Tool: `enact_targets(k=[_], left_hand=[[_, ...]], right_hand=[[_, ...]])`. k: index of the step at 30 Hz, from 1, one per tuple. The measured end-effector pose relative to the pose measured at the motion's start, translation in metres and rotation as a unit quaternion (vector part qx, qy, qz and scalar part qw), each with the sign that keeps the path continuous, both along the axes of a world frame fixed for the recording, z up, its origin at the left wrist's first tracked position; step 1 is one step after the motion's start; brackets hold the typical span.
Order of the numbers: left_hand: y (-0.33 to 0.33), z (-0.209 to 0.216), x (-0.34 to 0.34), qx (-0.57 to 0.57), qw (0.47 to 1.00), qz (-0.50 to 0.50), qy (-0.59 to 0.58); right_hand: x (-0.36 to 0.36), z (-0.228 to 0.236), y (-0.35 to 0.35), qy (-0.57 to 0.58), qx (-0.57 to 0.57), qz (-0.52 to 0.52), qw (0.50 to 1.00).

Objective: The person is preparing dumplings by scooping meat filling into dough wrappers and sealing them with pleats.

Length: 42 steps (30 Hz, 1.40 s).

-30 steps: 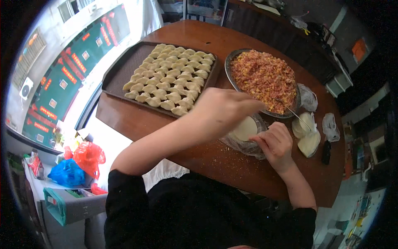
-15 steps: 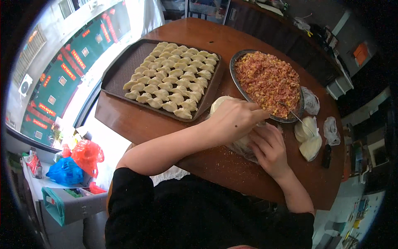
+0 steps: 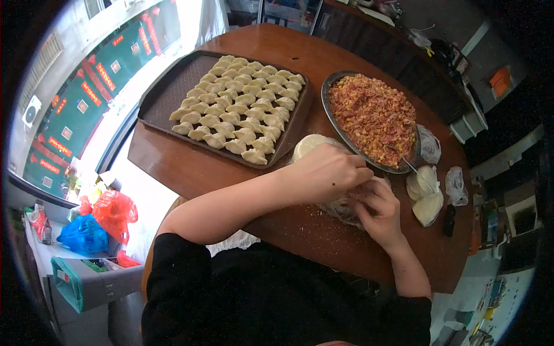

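My left hand [image 3: 337,172] and my right hand [image 3: 379,212] meet over the near part of the table, fingers curled and pinched together. What they pinch between them is hidden behind the fingers. Just beyond my left hand, a stack of round pale dough wrappers [image 3: 311,144] shows in part. Clear plastic bagging [image 3: 341,212] lies under the hands. At the left, a dark tray [image 3: 173,95] carries rows of folded dumplings [image 3: 234,106]. Past my hands on the right is a metal bowl [image 3: 330,115] heaped with pink and yellow filling [image 3: 372,112], with a spoon [image 3: 411,166] leaning out.
More wrappers [image 3: 428,206], a crumpled clear bag [image 3: 457,185] and a black object [image 3: 449,221] lie on the wooden table [image 3: 173,164] at the right. Off its left side stand red [image 3: 116,213] and blue plastic bags [image 3: 83,234] and a lined grey bin [image 3: 109,282].
The hands remain together at nearly the same spot. My right hand's fingers have curled in closer to my left hand's fingertips. The whole view has shifted slightly.
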<state>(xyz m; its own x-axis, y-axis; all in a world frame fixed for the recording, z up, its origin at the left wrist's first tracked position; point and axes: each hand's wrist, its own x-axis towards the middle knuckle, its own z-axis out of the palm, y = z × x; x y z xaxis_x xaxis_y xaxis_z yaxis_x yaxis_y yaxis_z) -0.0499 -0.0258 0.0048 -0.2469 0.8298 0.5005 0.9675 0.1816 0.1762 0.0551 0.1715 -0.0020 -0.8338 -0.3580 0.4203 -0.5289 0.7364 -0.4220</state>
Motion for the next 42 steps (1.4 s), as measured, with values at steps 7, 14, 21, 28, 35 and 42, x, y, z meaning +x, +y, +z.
enact_targets(k=[7, 14, 21, 28, 35, 42], left_hand=[[0.006, 0.009, 0.022, 0.240, 0.955, -0.058, -0.163], [0.019, -0.007, 0.046, 0.161, 0.790, -0.166, -0.567], [0.023, -0.016, 0.047, 0.165, 0.488, -0.150, -0.844], [0.025, -0.007, 0.047, 0.177, 0.431, -0.095, -0.880], [0.023, -0.016, 0.046, 0.135, 0.508, -0.097, -0.845], [0.026, -0.021, 0.048, 0.128, 0.520, -0.110, -0.837]], right_hand=[[0.004, -0.005, 0.008, 0.222, 0.004, -0.042, 0.974], [0.011, 0.029, 0.005, 0.255, -0.020, -0.032, 0.966], [0.006, 0.063, 0.055, 0.253, 0.160, -0.222, 0.928], [0.009, 0.048, 0.101, -0.048, -0.064, -0.278, 0.957], [-0.004, 0.033, 0.101, 0.167, -0.049, -0.203, 0.964], [-0.014, 0.021, 0.117, 0.273, -0.033, -0.217, 0.937]])
